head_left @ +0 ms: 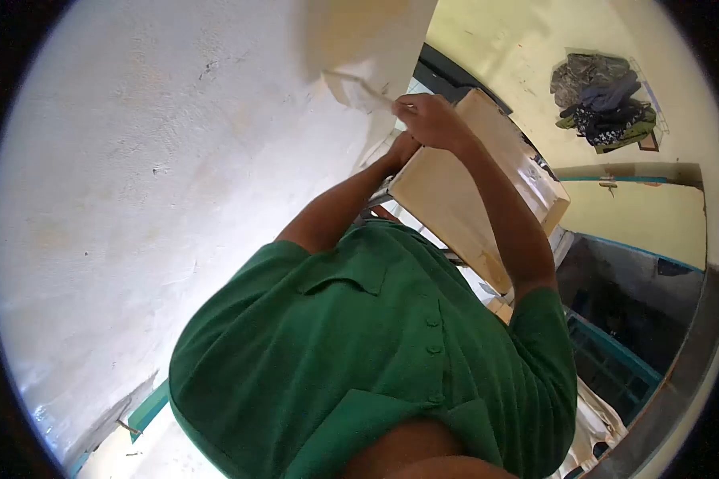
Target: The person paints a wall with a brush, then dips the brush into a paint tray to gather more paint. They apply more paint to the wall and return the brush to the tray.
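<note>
Creased green shirt (351,335), right hand (430,120) around a thin pale tool (335,88) (left hand (405,149): grip unclear), rough wall (136,176).

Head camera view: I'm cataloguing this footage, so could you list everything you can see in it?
pale flat tool: 1, whitish, in the right hand, at the white wall; blurred
white wall: 1, white, left side
beige panel: 1, beige, rimmed, beyond the shirt
black object: 1, black, top centre, partly hidden
yellow wall: 1, pale yellow, upper right
cloth bundle: 1, grey, dark and olive, against the yellow wall
barred frame: 1, teal, lower right
shirt: 1, green, worn, centre
right hand: 1, bare, around the tool
left hand: 1, bare, just below the right; grip unclear
</note>
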The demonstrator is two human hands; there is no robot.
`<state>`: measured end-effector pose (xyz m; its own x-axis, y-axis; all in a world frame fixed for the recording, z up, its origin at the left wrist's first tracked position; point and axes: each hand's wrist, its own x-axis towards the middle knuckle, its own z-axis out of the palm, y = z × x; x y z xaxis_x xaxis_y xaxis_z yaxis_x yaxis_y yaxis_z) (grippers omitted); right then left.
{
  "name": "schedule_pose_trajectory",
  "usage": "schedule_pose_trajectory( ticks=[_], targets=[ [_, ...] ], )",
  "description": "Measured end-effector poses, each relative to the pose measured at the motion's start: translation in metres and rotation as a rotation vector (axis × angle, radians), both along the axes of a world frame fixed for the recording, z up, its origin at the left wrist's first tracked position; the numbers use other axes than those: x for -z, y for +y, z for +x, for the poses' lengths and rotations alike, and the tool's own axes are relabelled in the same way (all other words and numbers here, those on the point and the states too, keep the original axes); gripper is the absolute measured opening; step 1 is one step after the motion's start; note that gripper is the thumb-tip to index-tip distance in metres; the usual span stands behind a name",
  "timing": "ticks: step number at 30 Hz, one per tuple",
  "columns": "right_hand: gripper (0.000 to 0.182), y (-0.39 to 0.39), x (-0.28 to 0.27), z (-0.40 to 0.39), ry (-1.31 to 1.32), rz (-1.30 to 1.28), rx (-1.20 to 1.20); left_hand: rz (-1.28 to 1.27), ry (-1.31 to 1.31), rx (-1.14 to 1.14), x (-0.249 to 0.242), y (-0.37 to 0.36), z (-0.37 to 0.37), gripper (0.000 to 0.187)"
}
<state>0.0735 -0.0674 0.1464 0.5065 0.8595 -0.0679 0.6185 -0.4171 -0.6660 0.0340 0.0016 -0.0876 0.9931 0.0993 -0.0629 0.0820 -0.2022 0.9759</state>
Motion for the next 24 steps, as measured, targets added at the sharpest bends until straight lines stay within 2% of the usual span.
schedule_pose_trajectory(
  ticks=[4, 6, 10, 13, 14, 20, 24],
  targets=[
    [0.028, 0.040, 0.014, 0.003, -0.035, -0.181, -0.166, 0.007, -0.112, -0.205, -0.030, -0.008, -0.008, 0.037],
    [0.028, 0.051, 0.037, 0.009, -0.036, -0.132, -0.198, -0.053, -0.240, -0.268, -0.060, -0.014, -0.016, 0.039],
    [0.028, 0.073, 0.066, 0.025, -0.096, -0.089, -0.245, -0.016, 0.195, -0.132, -0.052, -0.006, -0.013, 0.038],
    [0.028, 0.082, 0.077, 0.040, -0.130, -0.090, -0.227, -0.020, 0.168, -0.163, -0.037, -0.009, -0.008, 0.037],
    [0.026, 0.085, 0.083, 0.044, -0.123, -0.051, -0.194, 0.053, 0.143, -0.075, -0.030, -0.005, -0.008, 0.039],
    [0.025, 0.087, 0.079, 0.048, -0.143, -0.002, -0.133, 0.002, 0.196, -0.150, -0.038, -0.007, -0.010, 0.042],
    [0.025, 0.082, 0.078, 0.057, -0.155, 0.015, -0.094, -0.016, 0.191, -0.114, -0.037, -0.005, -0.009, 0.040]
  ],
)
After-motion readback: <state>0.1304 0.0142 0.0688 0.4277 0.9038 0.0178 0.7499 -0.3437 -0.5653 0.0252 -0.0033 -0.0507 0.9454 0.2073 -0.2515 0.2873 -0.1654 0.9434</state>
